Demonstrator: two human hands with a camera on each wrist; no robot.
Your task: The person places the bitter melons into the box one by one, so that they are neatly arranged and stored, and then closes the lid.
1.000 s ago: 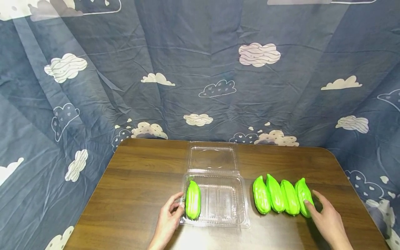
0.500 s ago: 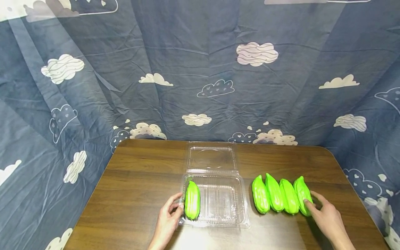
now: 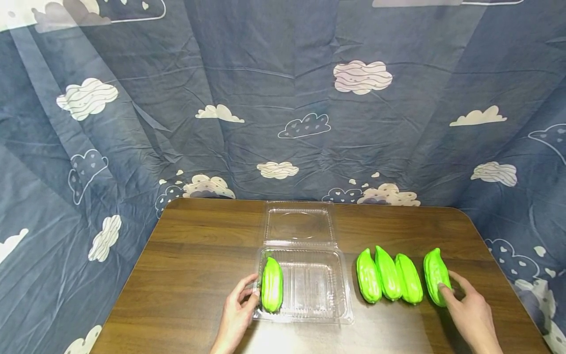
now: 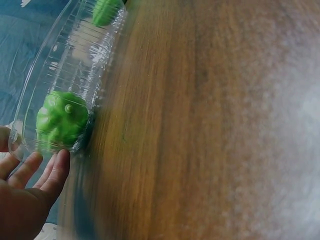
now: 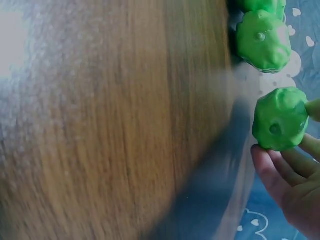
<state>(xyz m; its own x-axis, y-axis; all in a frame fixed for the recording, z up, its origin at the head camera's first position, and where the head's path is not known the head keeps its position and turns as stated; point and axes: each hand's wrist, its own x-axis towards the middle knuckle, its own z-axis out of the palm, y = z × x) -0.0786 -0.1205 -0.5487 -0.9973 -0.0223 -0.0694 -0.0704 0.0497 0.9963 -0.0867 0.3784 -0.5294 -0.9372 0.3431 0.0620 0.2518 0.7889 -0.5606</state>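
Note:
A clear plastic clamshell container (image 3: 309, 314) stands with its lid (image 3: 300, 223) folded back, away from me. One glossy green ridged vegetable (image 3: 271, 285) lies along the left side of its base. My left hand (image 3: 238, 312) holds the base's left rim, thumb on the rim and fingers (image 4: 59, 172) against the outer wall. To the right, my right hand (image 3: 470, 312) grips another green ridged vegetable (image 3: 435, 275) between thumb and fingers, apart from its neighbours. In the right wrist view, fingers (image 5: 270, 172) reach around this vegetable's lower side. Whether it touches the table cannot be told.
Three more green vegetables (image 3: 388, 275) lie side by side on the brown wooden table (image 3: 199, 246), between the container and my right hand. A dark blue cloud-patterned cloth (image 3: 247, 142) hangs behind and beside the table.
The rightmost green vegetable has moved right with my right hand, opening a gap from the three others. My left hand has stayed at the container's rim.

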